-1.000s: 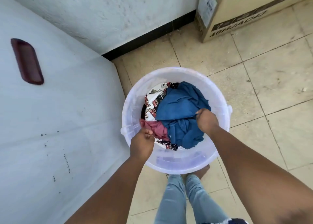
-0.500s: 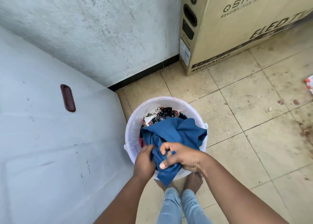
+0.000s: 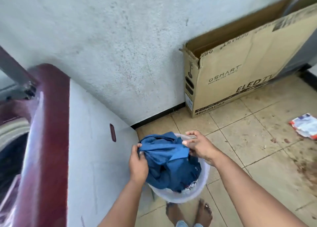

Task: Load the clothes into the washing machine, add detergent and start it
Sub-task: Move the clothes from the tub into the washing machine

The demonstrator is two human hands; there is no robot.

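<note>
A blue garment (image 3: 169, 160) is lifted above a translucent white bucket (image 3: 197, 192) that stands on the floor by my feet. My left hand (image 3: 138, 163) grips the garment's left edge. My right hand (image 3: 199, 147) pinches its upper right edge. A bit of patterned cloth (image 3: 192, 186) shows inside the bucket under the blue one. The washing machine (image 3: 89, 158) is at the left, white-sided with a maroon top rim (image 3: 49, 123); its dark drum opening (image 3: 10, 161) shows at the far left.
A large cardboard TV box (image 3: 240, 75) leans against the wall at the right. A white and red packet (image 3: 305, 128) lies on the tiled floor at the far right. My bare feet (image 3: 188, 213) stand just behind the bucket. The floor at the right is stained.
Both hands have raised the blue garment out of the bucket and spread it. The view has tilted up and left, so the machine's maroon rim and drum opening now show.
</note>
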